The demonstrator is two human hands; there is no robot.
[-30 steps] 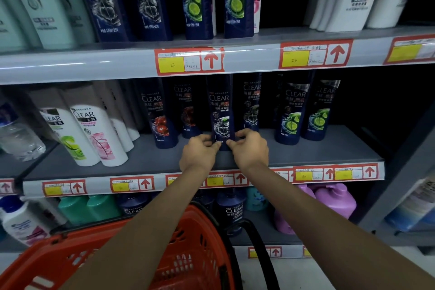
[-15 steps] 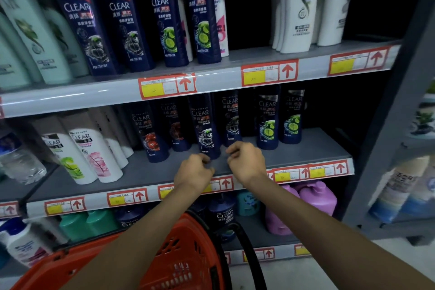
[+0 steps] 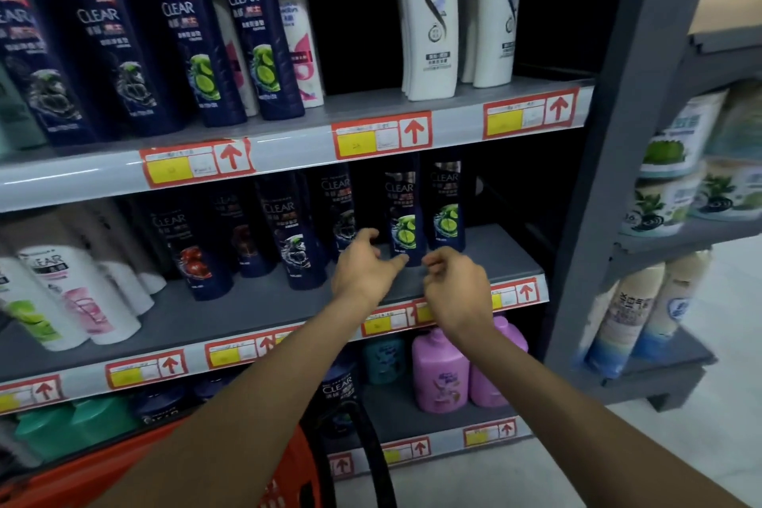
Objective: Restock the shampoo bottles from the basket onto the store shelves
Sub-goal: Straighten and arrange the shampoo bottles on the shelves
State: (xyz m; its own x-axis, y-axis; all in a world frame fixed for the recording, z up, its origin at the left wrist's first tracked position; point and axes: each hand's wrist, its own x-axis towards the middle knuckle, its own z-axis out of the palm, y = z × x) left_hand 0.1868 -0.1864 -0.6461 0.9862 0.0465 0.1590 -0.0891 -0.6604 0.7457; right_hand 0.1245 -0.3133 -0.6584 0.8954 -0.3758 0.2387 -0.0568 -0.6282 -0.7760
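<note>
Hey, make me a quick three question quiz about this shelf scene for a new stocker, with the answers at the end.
1. True or false: the left hand is holding a bottle.
2. What colour are the two squat bottles on the bottom shelf, below the right hand?
3. The orange basket is: A) on the middle shelf, B) low in view under the left forearm, C) on the side rack.

Key: 1 false, both hands are empty, fingers loosely curled in front of the lime-label Clear bottle. 2 purple. 3 B.
</note>
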